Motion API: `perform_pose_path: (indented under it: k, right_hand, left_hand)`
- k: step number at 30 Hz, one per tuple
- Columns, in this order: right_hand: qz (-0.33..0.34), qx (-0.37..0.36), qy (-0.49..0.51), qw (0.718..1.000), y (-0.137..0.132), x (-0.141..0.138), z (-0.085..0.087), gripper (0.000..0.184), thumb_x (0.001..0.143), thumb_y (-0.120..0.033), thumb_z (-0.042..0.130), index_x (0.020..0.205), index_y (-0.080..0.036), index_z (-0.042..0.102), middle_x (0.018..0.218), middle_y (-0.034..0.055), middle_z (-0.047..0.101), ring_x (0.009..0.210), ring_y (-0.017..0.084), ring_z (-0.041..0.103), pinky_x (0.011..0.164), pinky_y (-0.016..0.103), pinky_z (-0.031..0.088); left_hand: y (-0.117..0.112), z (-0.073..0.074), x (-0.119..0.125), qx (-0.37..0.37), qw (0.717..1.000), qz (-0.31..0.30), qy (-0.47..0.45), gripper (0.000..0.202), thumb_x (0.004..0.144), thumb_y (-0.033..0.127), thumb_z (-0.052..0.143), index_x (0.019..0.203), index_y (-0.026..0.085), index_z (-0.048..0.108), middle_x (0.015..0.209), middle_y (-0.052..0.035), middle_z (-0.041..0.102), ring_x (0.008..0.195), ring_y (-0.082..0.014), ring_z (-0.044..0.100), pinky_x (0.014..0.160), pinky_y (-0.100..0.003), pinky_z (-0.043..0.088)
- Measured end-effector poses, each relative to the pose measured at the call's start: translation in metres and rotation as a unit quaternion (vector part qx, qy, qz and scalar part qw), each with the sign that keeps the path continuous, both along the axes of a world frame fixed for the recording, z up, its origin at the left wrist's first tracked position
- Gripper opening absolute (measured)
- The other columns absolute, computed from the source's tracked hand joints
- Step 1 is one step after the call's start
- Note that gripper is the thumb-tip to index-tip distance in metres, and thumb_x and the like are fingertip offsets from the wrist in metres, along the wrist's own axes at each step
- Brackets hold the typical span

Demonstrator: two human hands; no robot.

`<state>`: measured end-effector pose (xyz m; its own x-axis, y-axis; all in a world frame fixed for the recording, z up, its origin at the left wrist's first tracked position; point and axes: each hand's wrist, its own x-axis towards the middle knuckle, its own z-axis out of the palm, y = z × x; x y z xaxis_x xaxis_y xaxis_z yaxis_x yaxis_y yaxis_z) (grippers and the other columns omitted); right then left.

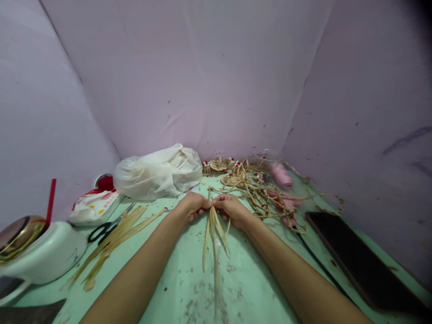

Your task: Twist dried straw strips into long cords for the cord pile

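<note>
The left hand (pixel 195 208) and right hand (pixel 232 209) are pinching straw strips (pixel 212 220) between closed fingertips of their fingers (pixel 204 205), while scissors (pixel 110 228) are lying near loose straw (pixel 118 235)

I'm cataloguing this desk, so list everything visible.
fibre strips: several, tan, in hands
loose strips: several, tan, left
scissors: one, black, left
mug: one, white, left
straw: one, red, left
rounded item: one, brown, left
tissue pack: one, white, left
tub: one, red, left
plastic bag: one, white, back
beaded pieces: several, tan, back
braided cord: tangle, tan, right
thread spool: one, pink, right
corded tool: one, pink, right
phone or tablet: one, black, right
tabletop: one, green, underneath
walls: three, lilac, around
left hand: one, centre
right hand: one, centre
</note>
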<state>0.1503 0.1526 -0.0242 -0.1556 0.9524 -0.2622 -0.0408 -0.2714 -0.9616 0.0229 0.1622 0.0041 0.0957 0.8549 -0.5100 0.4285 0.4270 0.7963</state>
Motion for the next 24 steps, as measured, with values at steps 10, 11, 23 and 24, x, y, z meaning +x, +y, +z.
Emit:
perform_pose_path:
  k: [10,11,23,24]
  right_hand:
    - [0.009,-0.040,0.045,0.998,-0.0019,0.0034,0.0055,0.004,0.064,-0.012,0.054,0.062,-0.014,0.050,0.039,-0.0077,0.040,0.031,0.002,0.025,0.032,0.015,0.011]
    - [0.010,-0.043,0.042,0.998,-0.0019,0.0037,0.0060,0.004,0.064,-0.011,0.053,0.062,-0.014,0.050,0.038,-0.0078,0.039,0.030,0.002,0.024,0.032,0.016,0.010]
    - [0.053,0.008,-0.038,0.998,0.0007,0.0069,-0.0011,0.007,0.063,-0.016,0.053,0.056,-0.014,0.052,0.042,-0.0061,0.045,0.033,0.003,0.027,0.035,0.017,0.017]
    - [0.058,0.034,-0.069,0.995,0.0012,0.0065,-0.0023,0.009,0.064,-0.017,0.052,0.055,-0.014,0.052,0.040,-0.0063,0.043,0.033,0.004,0.026,0.035,0.018,0.018]
  left_hand:
    - [-0.0010,0.0005,0.0046,-0.061,0.991,0.005,-0.120,0.018,0.078,0.014,0.047,0.060,0.014,0.045,0.037,0.0049,0.041,0.030,-0.0025,0.033,0.032,-0.013,0.019]
    - [-0.0010,-0.0003,0.0046,-0.058,0.990,0.003,-0.130,0.017,0.078,0.013,0.047,0.061,0.013,0.047,0.040,0.0039,0.045,0.032,-0.0029,0.038,0.032,-0.012,0.022]
    - [-0.0003,-0.0043,-0.0018,-0.001,0.999,-0.024,-0.024,0.014,0.062,0.022,0.059,0.054,0.013,0.052,0.036,0.0062,0.036,0.028,-0.0035,0.026,0.031,-0.018,0.012]
    - [-0.0011,-0.0037,-0.0012,0.003,0.999,-0.021,-0.030,0.013,0.061,0.021,0.058,0.053,0.013,0.052,0.035,0.0064,0.035,0.028,-0.0037,0.025,0.031,-0.018,0.011]
